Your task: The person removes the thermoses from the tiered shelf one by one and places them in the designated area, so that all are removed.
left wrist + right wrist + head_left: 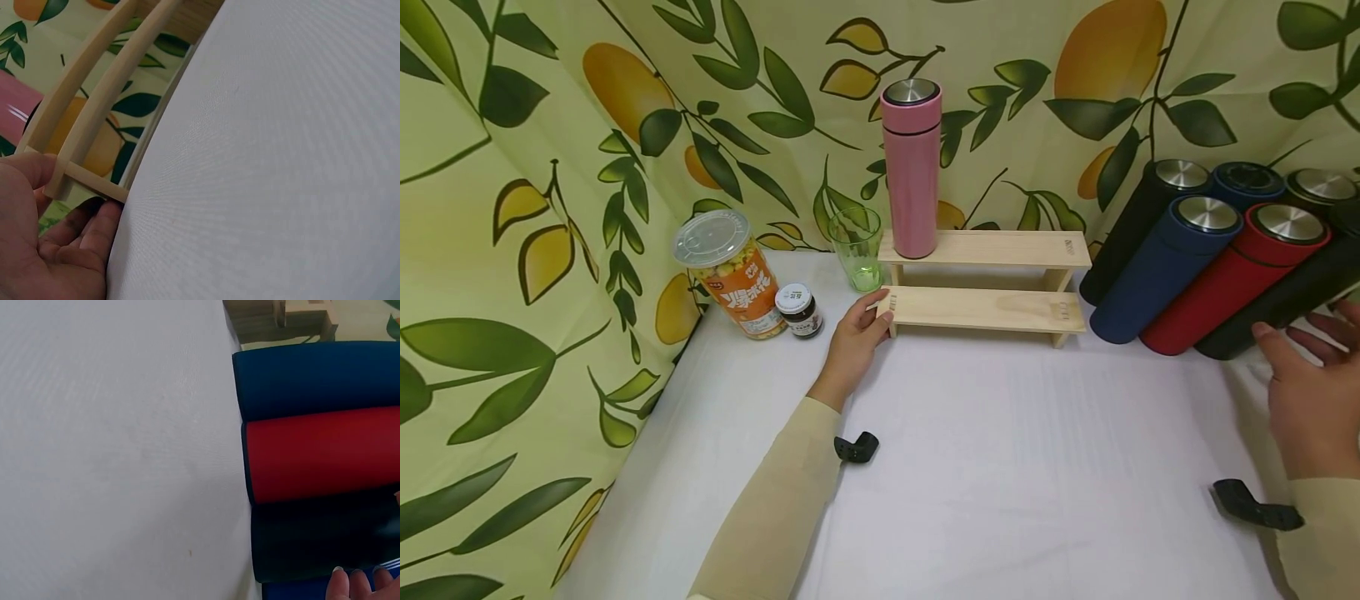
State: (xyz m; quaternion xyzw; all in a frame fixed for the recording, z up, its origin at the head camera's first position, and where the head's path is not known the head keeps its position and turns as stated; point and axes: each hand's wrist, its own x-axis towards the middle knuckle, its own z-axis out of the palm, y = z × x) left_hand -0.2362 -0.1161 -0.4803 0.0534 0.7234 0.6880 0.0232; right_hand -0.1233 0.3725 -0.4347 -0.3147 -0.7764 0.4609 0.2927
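A two-tier wooden stand (981, 308) is on the white-covered table, and a pink thermos bottle (912, 179) stands upright on its upper tier. My left hand (856, 342) grips the left end of the lower tier; in the left wrist view the thumb and fingers (103, 231) are at that end. At the right edge, my right hand (1318, 392) is beside the black thermos bottle (1281, 287), thumb and fingers spread. In the right wrist view its fingertips (357, 581) lie by the black bottle's side; whether they touch is unclear.
Left of the stand are a green-tinted glass (856, 250), a popcorn tub (737, 279) and a small dark jar (799, 312). More bottles crowd the right: a blue one (1161, 275), a red one (1232, 283), and several behind. Leaf-and-fruit patterned cloth (700, 100) hangs behind.
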